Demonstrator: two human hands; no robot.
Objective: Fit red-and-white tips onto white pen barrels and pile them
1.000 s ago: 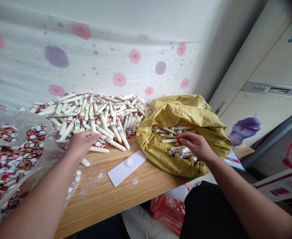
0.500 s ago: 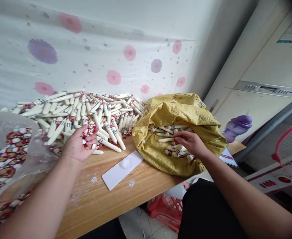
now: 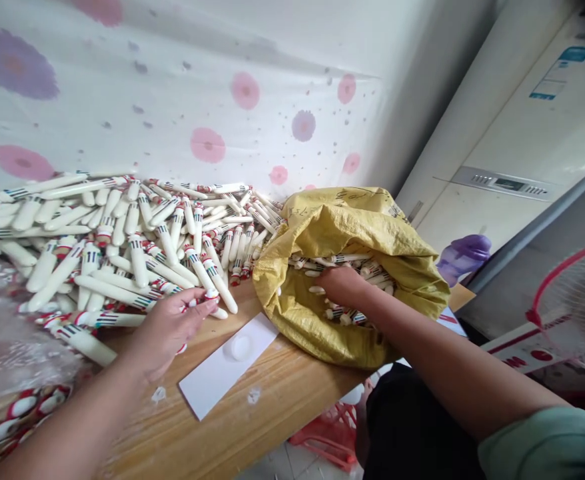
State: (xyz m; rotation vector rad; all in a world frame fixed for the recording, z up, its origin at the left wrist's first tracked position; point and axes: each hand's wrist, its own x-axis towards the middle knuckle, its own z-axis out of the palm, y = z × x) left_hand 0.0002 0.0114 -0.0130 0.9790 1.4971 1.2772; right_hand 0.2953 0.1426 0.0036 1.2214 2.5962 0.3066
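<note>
My left hand is closed around small red-and-white figure heads, one of them pinched between thumb and fingertips. It hovers over the wooden table, at the front of a big heap of white pens with red-and-white tops. Inside the open mouth of a yellow woven sack, my right hand reaches down among white pens; its fingertips are hidden there. A white strip with a small round dish lies between the hands.
A clear plastic bag with red, white and brown pieces is at the left. Beyond the sack stand a white cabinet-like appliance and a purple object. A fan is at the right, a red basket below the table.
My left hand has turned from palm up with parted fingers to a pinch on a figure head. My right hand has gone deeper into the sack. The view has shifted.
</note>
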